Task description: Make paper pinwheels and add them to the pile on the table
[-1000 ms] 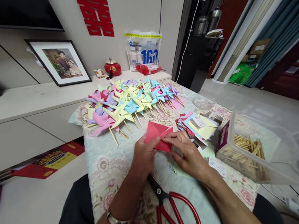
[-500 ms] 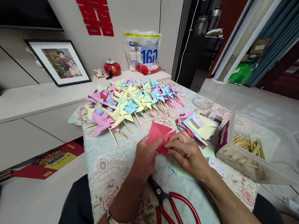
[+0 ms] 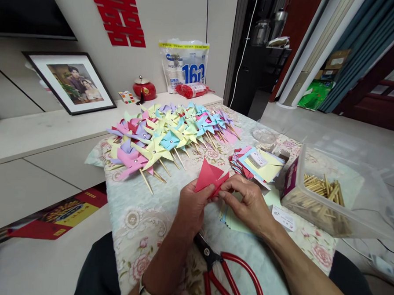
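Observation:
A red paper sheet [image 3: 209,174], cut and partly folded, is held up above the table. My left hand [image 3: 194,202] is closed on its lower left part, thumb on top. Fingers of my right hand [image 3: 245,200] pinch its right side, where a flap bends inward. Below my hands lie scissors [image 3: 222,261] with red handles; their blade tips are hidden under my left forearm. Pale paper sheets [image 3: 234,220] rest partly under my right hand. Just beyond, finished paper pinwheels [image 3: 169,139] on sticks lie in a large heap.
A pile of cut coloured papers [image 3: 264,164] with a small white box [image 3: 257,159] lies right of my hands. A clear plastic bin [image 3: 313,206] holds short wooden sticks [image 3: 328,189]. On the cabinet behind stand a framed photo [image 3: 71,81], a red jar [image 3: 143,89] and a bag of cups [image 3: 183,65].
The red paper's right flap has been folded further inward between my fingers. The whole view has shifted slightly, while the scissors and pinwheels keep their places on the table.

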`<state>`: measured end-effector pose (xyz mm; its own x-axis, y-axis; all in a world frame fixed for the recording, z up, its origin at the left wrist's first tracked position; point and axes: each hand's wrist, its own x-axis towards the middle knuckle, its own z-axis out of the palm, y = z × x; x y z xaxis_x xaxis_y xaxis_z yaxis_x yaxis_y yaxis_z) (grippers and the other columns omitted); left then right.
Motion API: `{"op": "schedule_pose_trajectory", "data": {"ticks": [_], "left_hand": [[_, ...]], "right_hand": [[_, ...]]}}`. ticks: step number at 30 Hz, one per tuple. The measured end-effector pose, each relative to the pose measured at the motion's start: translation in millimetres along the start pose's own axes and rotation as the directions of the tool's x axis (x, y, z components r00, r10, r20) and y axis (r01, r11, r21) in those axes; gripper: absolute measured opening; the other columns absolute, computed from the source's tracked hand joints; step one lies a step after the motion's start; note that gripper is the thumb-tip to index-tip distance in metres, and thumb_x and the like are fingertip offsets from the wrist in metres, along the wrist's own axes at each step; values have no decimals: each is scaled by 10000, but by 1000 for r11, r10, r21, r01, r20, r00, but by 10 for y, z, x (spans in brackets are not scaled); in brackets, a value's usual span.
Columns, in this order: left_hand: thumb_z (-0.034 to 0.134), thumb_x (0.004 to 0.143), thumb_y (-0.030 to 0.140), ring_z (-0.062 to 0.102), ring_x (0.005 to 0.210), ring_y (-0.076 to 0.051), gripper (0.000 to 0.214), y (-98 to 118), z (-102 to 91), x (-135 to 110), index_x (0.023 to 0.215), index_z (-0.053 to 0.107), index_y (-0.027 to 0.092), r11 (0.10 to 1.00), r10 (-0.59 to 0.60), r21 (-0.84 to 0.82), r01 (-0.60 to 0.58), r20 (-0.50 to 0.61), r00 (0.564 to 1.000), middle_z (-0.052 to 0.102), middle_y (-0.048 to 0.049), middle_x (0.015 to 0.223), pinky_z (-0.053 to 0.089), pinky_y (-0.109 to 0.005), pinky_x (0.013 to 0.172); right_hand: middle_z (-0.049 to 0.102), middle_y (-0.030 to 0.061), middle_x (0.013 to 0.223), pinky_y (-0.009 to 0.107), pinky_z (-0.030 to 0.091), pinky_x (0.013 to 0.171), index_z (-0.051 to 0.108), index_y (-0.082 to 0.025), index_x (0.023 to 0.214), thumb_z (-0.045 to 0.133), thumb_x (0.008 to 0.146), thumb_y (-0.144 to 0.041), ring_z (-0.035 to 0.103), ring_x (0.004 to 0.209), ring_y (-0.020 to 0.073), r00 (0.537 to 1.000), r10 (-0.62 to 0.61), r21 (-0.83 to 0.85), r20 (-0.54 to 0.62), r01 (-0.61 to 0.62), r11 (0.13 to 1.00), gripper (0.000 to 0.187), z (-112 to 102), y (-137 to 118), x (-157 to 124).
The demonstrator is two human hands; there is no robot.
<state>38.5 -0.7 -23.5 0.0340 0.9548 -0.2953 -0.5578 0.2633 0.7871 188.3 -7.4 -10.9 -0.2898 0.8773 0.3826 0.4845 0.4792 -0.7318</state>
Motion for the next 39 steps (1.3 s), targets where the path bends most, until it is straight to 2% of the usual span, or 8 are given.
{"op": "schedule_pose_trajectory", "data": {"ticks": [9,14,25,39], "left_hand": [[869,556,226,649,617,-144,316,4,-23,18,812,728,104,999,-50,21,49,40,998,742,-52,729,542,-253,590],[856,583,279,640,598,-145,293,11,-23,17,789,733,111,997,-53,53,52,17,998,738,-55,719,534,-250,559],[864,566,292,629,599,-144,294,11,-4,-2,760,743,109,996,-65,65,63,36,997,721,-48,696,542,-256,562],[841,562,281,623,609,-148,244,29,16,-19,725,757,120,994,-70,85,64,65,995,717,-46,688,540,-255,568]], "right_hand": [[631,25,761,305,456,696,661,-197,771,601,903,-147,585,738,171,998,66,-42,13,-65,997,153,-4,-5,7],[628,21,736,302,446,691,653,-188,754,598,899,-141,581,726,168,997,67,-35,35,-66,997,162,3,-2,3],[625,10,707,285,431,641,649,-193,733,605,886,-188,563,672,157,989,150,-18,0,-150,989,160,3,-1,7],[602,6,703,274,401,602,620,-191,699,599,864,-185,551,650,150,984,177,-48,-30,-178,983,166,2,4,4]]}}
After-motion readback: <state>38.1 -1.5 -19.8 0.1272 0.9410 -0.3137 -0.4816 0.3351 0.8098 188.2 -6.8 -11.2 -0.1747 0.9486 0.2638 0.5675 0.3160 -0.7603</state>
